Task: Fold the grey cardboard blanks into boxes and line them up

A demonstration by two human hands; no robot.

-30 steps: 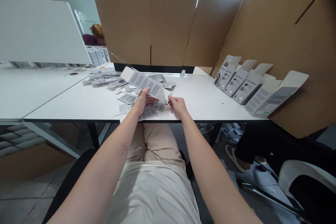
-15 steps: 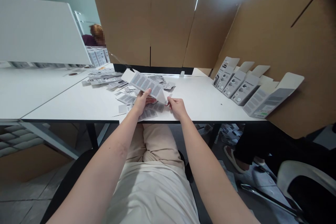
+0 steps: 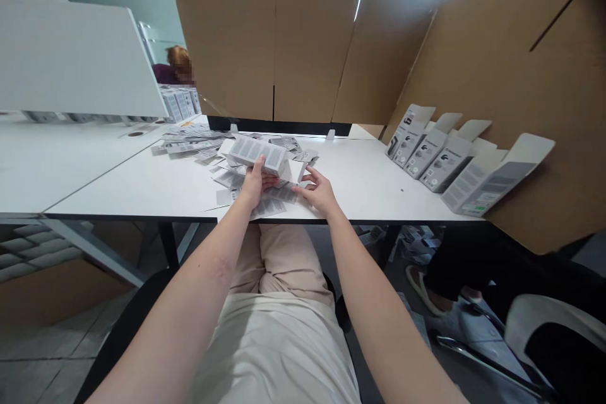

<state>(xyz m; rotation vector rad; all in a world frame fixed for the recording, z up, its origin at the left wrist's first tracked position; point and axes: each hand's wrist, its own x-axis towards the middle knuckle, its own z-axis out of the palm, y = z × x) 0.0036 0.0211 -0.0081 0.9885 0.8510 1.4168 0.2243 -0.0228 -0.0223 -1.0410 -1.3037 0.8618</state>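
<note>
A small white-and-grey carton (image 3: pixel 258 153) is held tilted above the table, its long printed side up. My left hand (image 3: pixel 255 186) is closed around its lower side, thumb on top and fingers underneath. At the carton's right end a white end flap (image 3: pixel 296 170) sticks out. My right hand (image 3: pixel 318 190) is beside this flap with thumb and fingers apart, the fingertips at its edge; whether they press on it I cannot tell. Flat folded cartons (image 3: pixel 231 178) lie loosely spread beneath and behind my hands.
Several erected cartons (image 3: pixel 440 161) with raised flaps stand in a row at the right of the white table (image 3: pixel 142 192). Tall cardboard panels (image 3: pixel 307 38) rise behind and to the right. A person (image 3: pixel 177 66) is at the back left, near more cartons (image 3: pixel 182 104).
The carton has gone from a flatter, slanted shape to a squarer box and turned more level. My right fingers have gone from a pinch at its end to spread apart.
</note>
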